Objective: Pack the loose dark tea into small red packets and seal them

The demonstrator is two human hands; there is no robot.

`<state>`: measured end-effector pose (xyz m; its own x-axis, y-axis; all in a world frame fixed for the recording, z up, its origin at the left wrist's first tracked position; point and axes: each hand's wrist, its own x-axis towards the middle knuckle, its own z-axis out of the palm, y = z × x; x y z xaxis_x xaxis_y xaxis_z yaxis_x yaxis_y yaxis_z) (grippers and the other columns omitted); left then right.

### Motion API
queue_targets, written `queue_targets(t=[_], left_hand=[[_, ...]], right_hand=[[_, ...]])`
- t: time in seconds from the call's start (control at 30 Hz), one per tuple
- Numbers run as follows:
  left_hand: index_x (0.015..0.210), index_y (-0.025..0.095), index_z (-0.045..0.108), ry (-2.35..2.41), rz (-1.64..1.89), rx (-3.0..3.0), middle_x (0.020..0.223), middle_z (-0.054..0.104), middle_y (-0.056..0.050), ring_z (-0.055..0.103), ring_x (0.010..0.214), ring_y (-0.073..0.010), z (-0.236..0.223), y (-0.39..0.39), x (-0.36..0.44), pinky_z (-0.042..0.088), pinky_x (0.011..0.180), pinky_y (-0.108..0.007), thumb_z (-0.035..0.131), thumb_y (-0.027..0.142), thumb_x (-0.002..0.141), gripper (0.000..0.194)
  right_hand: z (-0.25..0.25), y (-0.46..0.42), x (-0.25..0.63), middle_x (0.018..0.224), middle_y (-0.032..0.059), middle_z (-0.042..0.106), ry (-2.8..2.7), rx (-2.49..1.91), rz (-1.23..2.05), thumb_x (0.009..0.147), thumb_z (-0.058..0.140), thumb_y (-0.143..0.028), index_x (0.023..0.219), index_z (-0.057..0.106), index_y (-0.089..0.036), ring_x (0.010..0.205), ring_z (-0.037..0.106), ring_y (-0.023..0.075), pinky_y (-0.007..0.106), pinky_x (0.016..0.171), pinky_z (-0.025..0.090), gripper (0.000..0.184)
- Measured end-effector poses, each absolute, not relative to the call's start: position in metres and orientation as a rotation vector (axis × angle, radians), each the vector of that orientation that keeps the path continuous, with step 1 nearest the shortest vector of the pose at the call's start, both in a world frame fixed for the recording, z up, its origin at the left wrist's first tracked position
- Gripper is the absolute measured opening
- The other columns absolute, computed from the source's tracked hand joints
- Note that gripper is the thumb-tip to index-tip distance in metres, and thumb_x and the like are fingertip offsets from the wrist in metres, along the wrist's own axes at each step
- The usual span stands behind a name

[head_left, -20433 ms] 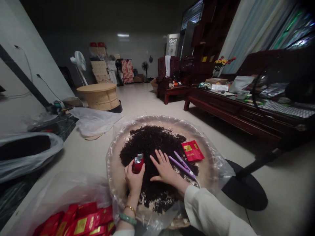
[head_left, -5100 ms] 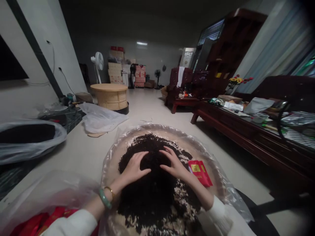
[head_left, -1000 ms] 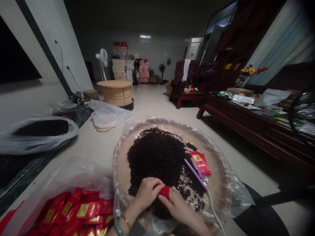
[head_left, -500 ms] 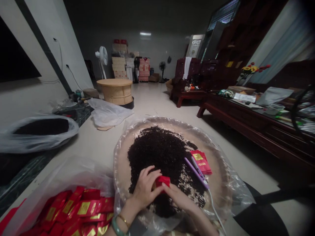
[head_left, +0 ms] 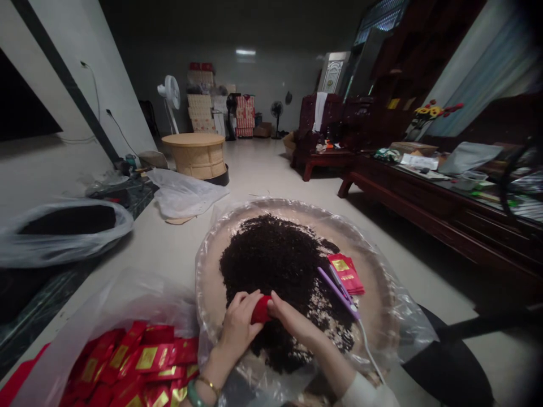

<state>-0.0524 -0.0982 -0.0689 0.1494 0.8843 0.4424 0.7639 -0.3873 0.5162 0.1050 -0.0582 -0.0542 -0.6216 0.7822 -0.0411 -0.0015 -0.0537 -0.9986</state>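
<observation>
A heap of dark loose tea leaves (head_left: pixel 271 257) lies on a round tray (head_left: pixel 379 285) lined with clear plastic. My left hand (head_left: pixel 237 328) and my right hand (head_left: pixel 288 319) meet at the near side of the heap, both closed on a small red packet (head_left: pixel 260 310). The right fingers pinch its right end. A purple-handled tool with a white cord (head_left: pixel 337 291) rests on the leaves to the right. Beside it lies a short stack of flat red packets (head_left: pixel 347 273).
A plastic bag of several red and gold packets (head_left: pixel 136 362) sits at lower left. Another bag of dark tea (head_left: pixel 63 226) lies at left. A round wooden stool (head_left: pixel 197 155), a standing fan (head_left: pixel 169 96) and a long dark wooden table (head_left: pixel 432 198) stand further off.
Both hands with the red packet have shifted slightly left and down onto the leaves; the packet is now more covered by the fingers. The camera view has tilted a little.
</observation>
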Motion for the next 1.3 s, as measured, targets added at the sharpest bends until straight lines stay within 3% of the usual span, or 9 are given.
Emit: queue_targets(t=[0.1, 0.2, 0.33, 0.47, 0.63, 0.9, 1.1, 1.2, 1.3], left_hand=[[0.117, 0.023, 0.06, 1.746, 1.199, 2.031, 0.105, 0.068, -0.007, 0.061, 0.095, -0.0232, -0.074, -0.097, -0.056, 0.055, 0.082, -0.04, 0.066, 0.009, 0.067, 0.052], [0.114, 0.022, 0.062, 1.864, 1.348, 1.799, 0.1, 0.066, -0.007, 0.063, 0.091, -0.0218, -0.077, -0.094, -0.058, 0.055, 0.082, -0.039, 0.069, 0.021, 0.071, 0.043], [0.113, 0.021, 0.062, 1.971, 1.438, 1.565, 0.101, 0.064, -0.007, 0.064, 0.089, -0.0223, -0.081, -0.091, -0.062, 0.055, 0.08, -0.037, 0.07, 0.032, 0.071, 0.044], [0.113, 0.02, 0.062, 2.035, 1.475, 1.46, 0.102, 0.064, -0.009, 0.065, 0.089, -0.0236, -0.081, -0.091, -0.065, 0.055, 0.079, -0.038, 0.069, 0.041, 0.072, 0.047], [0.111, 0.02, 0.063, 2.086, 1.52, 1.417, 0.1, 0.065, -0.008, 0.066, 0.084, -0.0226, -0.078, -0.093, -0.065, 0.055, 0.074, -0.035, 0.068, 0.046, 0.072, 0.047], [0.109, 0.016, 0.065, 2.139, 1.733, 1.454, 0.098, 0.068, -0.01, 0.067, 0.084, -0.0222, -0.071, -0.094, -0.064, 0.055, 0.078, -0.035, 0.067, 0.047, 0.074, 0.046], [0.105, 0.016, 0.066, 2.141, 1.847, 1.471, 0.096, 0.07, -0.01, 0.068, 0.086, -0.0234, -0.073, -0.092, -0.064, 0.056, 0.079, -0.036, 0.068, 0.046, 0.072, 0.046], [0.106, 0.016, 0.066, 2.138, 1.846, 1.469, 0.096, 0.07, -0.01, 0.068, 0.084, -0.0228, -0.074, -0.092, -0.064, 0.056, 0.077, -0.035, 0.069, 0.047, 0.072, 0.046], [0.106, 0.016, 0.066, 2.154, 1.816, 1.466, 0.095, 0.071, -0.009, 0.069, 0.082, -0.0225, -0.075, -0.092, -0.065, 0.056, 0.076, -0.034, 0.069, 0.049, 0.071, 0.047]], right_hand=[[-0.045, -0.054, 0.123, 0.104, 0.0135, 0.071, -1.735, -0.86, 1.57, 0.094, 0.022, -0.06, 0.112, 0.067, -0.016, 0.096, 0.067, 0.0231, 0.044, 0.091, 0.049, 0.065], [-0.05, -0.044, 0.148, 0.126, 0.0156, 0.06, -1.913, -1.066, 0.819, 0.09, 0.043, -0.056, 0.126, 0.057, -0.019, 0.119, 0.054, 0.0282, 0.05, 0.1, 0.041, 0.053], [-0.072, -0.018, 0.168, 0.153, 0.0252, 0.019, -2.244, -1.169, 0.045, 0.065, 0.067, -0.067, 0.146, 0.029, -0.011, 0.141, 0.012, 0.0407, 0.063, 0.107, 0.02, 0.105], [-0.082, 0.009, 0.158, 0.153, 0.0292, 0.006, -2.458, -1.13, -0.175, 0.05, 0.072, -0.074, 0.147, 0.025, -0.007, 0.141, 0.005, 0.0451, 0.063, 0.108, 0.015, 0.126], [-0.064, 0.021, 0.119, 0.154, 0.0264, 0.013, -2.552, -1.007, -0.168, 0.053, 0.068, -0.076, 0.146, 0.029, -0.012, 0.141, 0.006, 0.0443, 0.062, 0.109, 0.01, 0.119], [-0.054, -0.001, 0.067, 0.15, 0.0186, 0.031, -2.736, -0.815, -0.062, 0.074, 0.057, -0.068, 0.135, 0.049, -0.015, 0.14, 0.016, 0.0414, 0.058, 0.112, 0.009, 0.081], [-0.055, -0.006, 0.045, 0.155, 0.0182, 0.019, -2.777, -0.819, -0.086, 0.079, 0.056, -0.06, 0.141, 0.041, -0.017, 0.14, 0.01, 0.0442, 0.062, 0.11, 0.006, 0.076], [-0.061, -0.005, 0.037, 0.148, 0.0212, 0.033, -2.799, -0.874, -0.095, 0.08, 0.056, -0.056, 0.135, 0.049, -0.015, 0.137, 0.017, 0.0458, 0.064, 0.108, 0.005, 0.069], [-0.075, -0.007, 0.034, 0.134, 0.0191, 0.052, -2.902, -0.676, -0.117, 0.082, 0.057, -0.05, 0.121, 0.061, -0.014, 0.132, 0.03, 0.0394, 0.057, 0.109, 0.012, 0.053]])
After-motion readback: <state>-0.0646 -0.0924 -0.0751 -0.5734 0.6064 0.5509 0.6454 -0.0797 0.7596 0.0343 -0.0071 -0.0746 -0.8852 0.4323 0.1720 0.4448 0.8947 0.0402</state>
